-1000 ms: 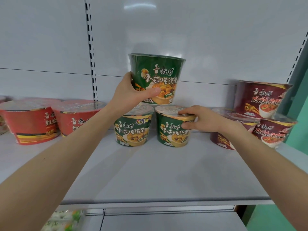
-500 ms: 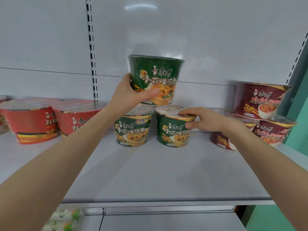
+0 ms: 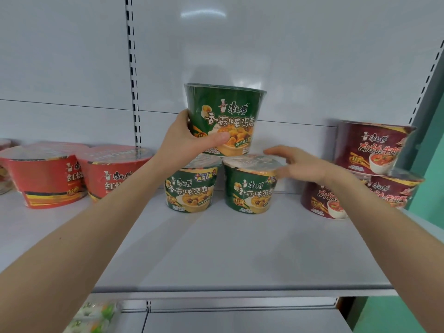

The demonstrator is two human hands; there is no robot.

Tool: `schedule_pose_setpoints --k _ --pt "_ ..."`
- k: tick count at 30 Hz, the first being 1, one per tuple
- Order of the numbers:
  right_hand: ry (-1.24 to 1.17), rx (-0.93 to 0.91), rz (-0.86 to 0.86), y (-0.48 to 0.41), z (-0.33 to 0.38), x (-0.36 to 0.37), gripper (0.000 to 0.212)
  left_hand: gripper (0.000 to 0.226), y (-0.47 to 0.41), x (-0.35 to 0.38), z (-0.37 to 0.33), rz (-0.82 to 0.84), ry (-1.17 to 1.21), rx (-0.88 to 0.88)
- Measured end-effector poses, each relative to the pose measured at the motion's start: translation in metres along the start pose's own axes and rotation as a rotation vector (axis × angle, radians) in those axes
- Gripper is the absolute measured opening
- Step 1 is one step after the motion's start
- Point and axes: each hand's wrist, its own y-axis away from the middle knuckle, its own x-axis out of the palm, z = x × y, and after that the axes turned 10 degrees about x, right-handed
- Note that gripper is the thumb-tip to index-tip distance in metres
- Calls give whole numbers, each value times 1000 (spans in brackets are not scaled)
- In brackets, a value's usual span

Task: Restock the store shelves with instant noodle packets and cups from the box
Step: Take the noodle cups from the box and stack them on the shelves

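A green, tapered instant noodle cup (image 3: 225,118) wrapped in clear film is held upright above the middle of the white metal shelf (image 3: 228,251). Its base is located over the gap between two matching green cups, the left lower cup (image 3: 189,192) and the right lower cup (image 3: 249,191), which stand close together on the shelf. Whether the base is seated on their lids cannot be determined. The raised cup is gripped low on its left side by the left hand (image 3: 182,143): the thumb is laid across the printed front and the fingers are wrapped behind, out of view. The right hand (image 3: 300,164) is held flat at the right rim of the right lower cup, fingers extended and slightly spread, nothing grasped; contact with the lid cannot be confirmed. Two red film-wrapped noodle bowls (image 3: 48,176) are positioned well to the left, and a stack of dark red noodle cups (image 3: 372,147) is located to the right.
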Motion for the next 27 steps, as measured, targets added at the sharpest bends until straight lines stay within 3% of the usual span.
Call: schedule_pose_setpoints --k 4,11,14,18,21,23,24,27 --pt "-443 -146 -318 10 31 -26 40 64 4 0 -2 6 17 -4" --pt "-468 -224 -92 13 73 -37 28 60 8 -4 -7 106 162 -54" --pt "-589 -275 -90 12 73 -34 16 53 5 -8 -6 156 130 -62" --pt "-656 -277 -191 7 68 -31 21 77 15 -8 -12 65 -131 -29" --pt "-659 -237 -253 2 62 -29 29 66 51 -2 -12 -47 -441 167" --pt "-668 -227 -258 -2 59 -26 25 53 78 3 -5 69 -525 312" --pt "-669 -223 -255 -4 58 -24 24 51 90 7 1 206 -554 310" --pt "-692 -211 -234 -10 56 -15 21 71 115 16 18 747 -662 71"
